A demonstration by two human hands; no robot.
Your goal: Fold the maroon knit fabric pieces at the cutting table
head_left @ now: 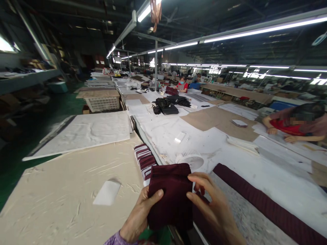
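Note:
A stack of folded maroon cloth pieces (170, 200) is held up in front of me. My left hand (140, 207) grips its left side, thumb across the front and fingers behind. At the right edge, my right hand (211, 200) has its thumb and index finger on the cloth, the fingers curled. Just beyond the stack, a row of maroon pieces with white parts between them (145, 158) lies along the edge of the pale table. To the right, a long rolled or folded strip of maroon fabric (265, 204) lies across the white table.
A small white fan (190, 158) and a white device (181, 136) lie on the white table (163, 132). A white paper piece (107, 193) rests on the beige-covered surface (63, 190). Dark garments (166, 105) are piled farther back. A co-worker (301, 122) leans over at the right.

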